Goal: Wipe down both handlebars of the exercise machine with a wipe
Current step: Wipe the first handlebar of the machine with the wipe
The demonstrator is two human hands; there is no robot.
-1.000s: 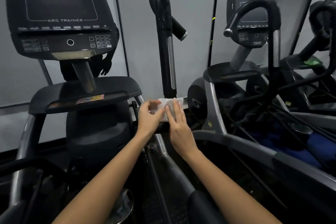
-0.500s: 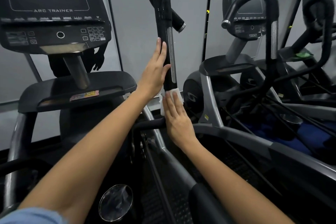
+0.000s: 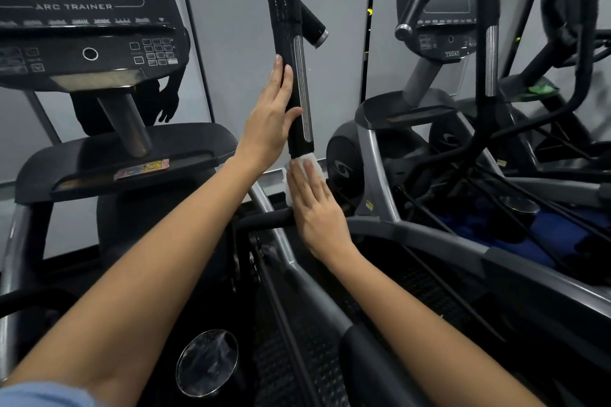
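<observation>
While I'm steadying the handlebar [image 3: 287, 53] with my left hand [image 3: 269, 119], fingers straight and flat against its side, nothing gripped, my right hand [image 3: 317, 208] is pressing the wipe [image 3: 305, 162] flat-fingered against the bar's lower end, just above the machine's frame; the wipe's looking thin, floppy and likely damp, so I'm guessing it'll bunch; wrapping it round the stiff, glossy bar should be working better than palming it.

wipe [image 3: 305, 164] being mostly covered by right hand [image 3: 315, 211] | console [image 3: 79, 26] top being cut off left of handlebar [image 3: 291, 69] | keypad labels being blurred
</observation>
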